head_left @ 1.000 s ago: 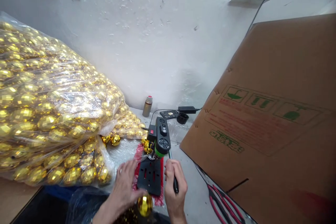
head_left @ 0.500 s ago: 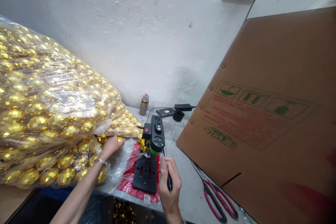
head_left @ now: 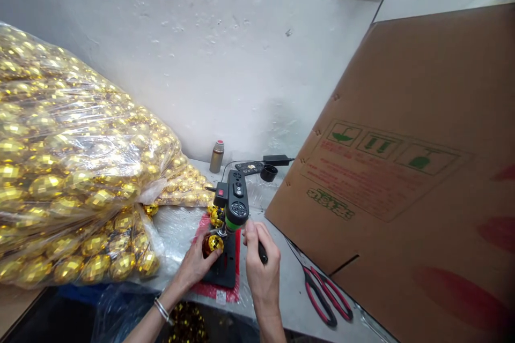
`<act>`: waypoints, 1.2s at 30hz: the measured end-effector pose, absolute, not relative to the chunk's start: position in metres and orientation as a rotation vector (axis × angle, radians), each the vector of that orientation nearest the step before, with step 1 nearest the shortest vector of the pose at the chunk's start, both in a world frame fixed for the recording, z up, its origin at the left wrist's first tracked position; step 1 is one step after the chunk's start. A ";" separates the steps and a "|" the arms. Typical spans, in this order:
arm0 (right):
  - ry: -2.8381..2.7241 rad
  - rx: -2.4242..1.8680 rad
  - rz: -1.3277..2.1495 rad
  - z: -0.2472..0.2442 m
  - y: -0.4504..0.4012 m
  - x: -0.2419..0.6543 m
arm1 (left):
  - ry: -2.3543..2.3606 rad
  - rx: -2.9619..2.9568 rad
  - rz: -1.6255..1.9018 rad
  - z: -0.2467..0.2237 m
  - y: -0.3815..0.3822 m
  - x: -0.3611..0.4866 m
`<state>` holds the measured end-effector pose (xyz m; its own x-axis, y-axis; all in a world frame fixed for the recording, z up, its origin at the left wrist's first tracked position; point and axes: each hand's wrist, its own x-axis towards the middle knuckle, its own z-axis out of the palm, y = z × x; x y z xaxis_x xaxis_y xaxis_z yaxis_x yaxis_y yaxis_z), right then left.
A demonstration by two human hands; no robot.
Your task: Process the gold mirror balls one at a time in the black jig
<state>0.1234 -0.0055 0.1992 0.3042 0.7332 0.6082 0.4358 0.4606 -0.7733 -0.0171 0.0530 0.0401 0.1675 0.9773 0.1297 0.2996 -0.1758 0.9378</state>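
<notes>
Gripped in my left hand (head_left: pixel 193 263) is a small gold mirrored ball (head_left: pixel 215 243), close under the head of a black bench drill press (head_left: pixel 238 198). The drill's slotted black base (head_left: pixel 228 268) rests on a red plastic sheet (head_left: pixel 221 296). My right hand (head_left: pixel 263 262) is closed around the black-ended lever handle (head_left: pixel 263 253) at the machine's right side. Just behind the held ball, more gold balls (head_left: pixel 216 217) sit beside the drill column. Whether the held ball touches the drill tip cannot be made out.
A large clear bag of gold balls (head_left: pixel 72 155) fills the left side. On the right leans a cardboard box (head_left: pixel 394 118), with red-handled scissors (head_left: pixel 325 295) before it. A small bottle (head_left: pixel 216 156), a black cap (head_left: pixel 269 172) and a power adapter (head_left: pixel 277 159) stand near the wall.
My left hand has moved right from the bag's opening to under the drill head, bringing a gold ball. My right hand stays on the lever. The view has shifted slightly.
</notes>
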 end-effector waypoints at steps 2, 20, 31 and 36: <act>-1.320 -1.148 0.258 0.198 -0.006 0.123 | 1.267 1.737 1.013 0.040 0.051 -0.016; -1.418 -1.003 0.069 0.142 -0.013 0.122 | 1.235 1.877 1.104 0.020 0.047 -0.001; -1.288 -0.997 0.006 0.110 -0.004 0.117 | 1.261 1.812 1.069 0.026 0.042 0.000; -1.255 -0.984 -0.001 0.103 -0.002 0.116 | 1.266 1.816 1.064 0.023 0.042 0.001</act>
